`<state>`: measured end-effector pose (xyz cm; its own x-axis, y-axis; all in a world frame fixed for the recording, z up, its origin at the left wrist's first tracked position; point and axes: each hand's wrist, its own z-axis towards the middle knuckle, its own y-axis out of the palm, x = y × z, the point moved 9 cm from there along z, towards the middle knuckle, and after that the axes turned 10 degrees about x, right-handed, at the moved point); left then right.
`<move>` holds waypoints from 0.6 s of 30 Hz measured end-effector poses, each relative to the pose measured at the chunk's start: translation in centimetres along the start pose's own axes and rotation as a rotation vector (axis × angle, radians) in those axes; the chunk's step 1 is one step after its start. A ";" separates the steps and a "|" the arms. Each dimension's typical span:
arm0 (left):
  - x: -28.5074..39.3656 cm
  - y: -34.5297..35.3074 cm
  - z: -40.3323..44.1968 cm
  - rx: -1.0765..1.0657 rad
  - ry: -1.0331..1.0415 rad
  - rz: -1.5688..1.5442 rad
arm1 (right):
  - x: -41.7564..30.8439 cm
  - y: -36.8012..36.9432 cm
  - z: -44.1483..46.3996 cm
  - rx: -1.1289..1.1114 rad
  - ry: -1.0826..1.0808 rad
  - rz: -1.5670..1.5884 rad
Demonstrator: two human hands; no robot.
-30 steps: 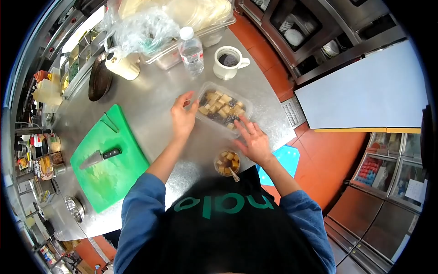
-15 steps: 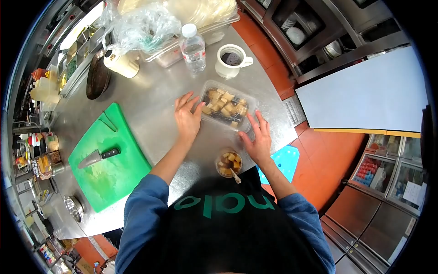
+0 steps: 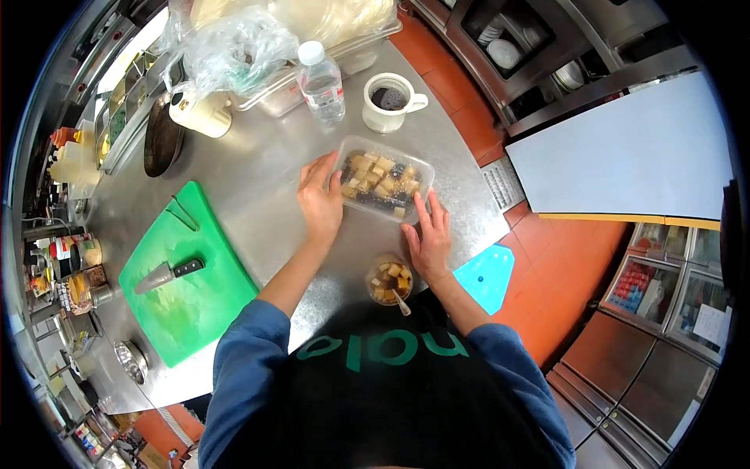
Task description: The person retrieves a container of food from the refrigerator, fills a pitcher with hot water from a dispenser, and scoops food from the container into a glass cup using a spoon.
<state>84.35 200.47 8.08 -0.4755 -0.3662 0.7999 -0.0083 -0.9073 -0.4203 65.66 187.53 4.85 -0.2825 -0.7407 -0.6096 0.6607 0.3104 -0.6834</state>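
Observation:
A clear plastic container (image 3: 383, 178) of pale cubes in dark liquid lies on the steel table (image 3: 258, 176). My left hand (image 3: 319, 199) is at its left edge, fingers apart. My right hand (image 3: 430, 234) rests by its lower right corner, fingers spread and tips at the rim. Whether either hand presses on the container is hard to tell. Nearer my apron stands a small cup (image 3: 388, 280) with similar cubes and a spoon (image 3: 401, 303). Beyond the container are a white mug (image 3: 384, 119) of dark liquid and a clear water bottle (image 3: 322, 87).
A knife (image 3: 169, 273) lies on a green cutting board (image 3: 187, 313) at the left. Plastic bags (image 3: 234, 51), a cream-coloured vessel (image 3: 201, 115) and a dark oval pan (image 3: 162, 144) stand at the back. A metal bowl (image 3: 130, 359) sits near the left edge.
My right hand has come off the container's near side to its lower right corner. My left hand stays by the left edge, slightly lower on it than a second ago.

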 end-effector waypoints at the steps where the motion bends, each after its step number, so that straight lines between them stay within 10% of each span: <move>1: -0.4 0.0 0.0 -0.003 -0.022 0.009 | -0.1 -0.1 0.1 -0.008 0.001 0.012; 5: -2.4 0.8 -0.4 -0.070 -0.155 0.001 | -1.3 -1.2 1.2 -0.010 -0.063 -0.090; 14: 3.5 5.1 -0.1 -0.354 0.549 0.422 | -2.5 0.7 6.0 -0.131 -0.133 -0.180; 18: 1.3 6.4 -0.5 -0.459 0.478 0.408 | -1.3 2.4 6.0 -0.160 -0.144 -0.141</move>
<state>83.18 194.27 6.22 -0.8463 -0.4293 0.3155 -0.0647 -0.5049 -0.8607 71.84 185.63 6.38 -0.2542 -0.8571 -0.4481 0.5002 0.2800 -0.8194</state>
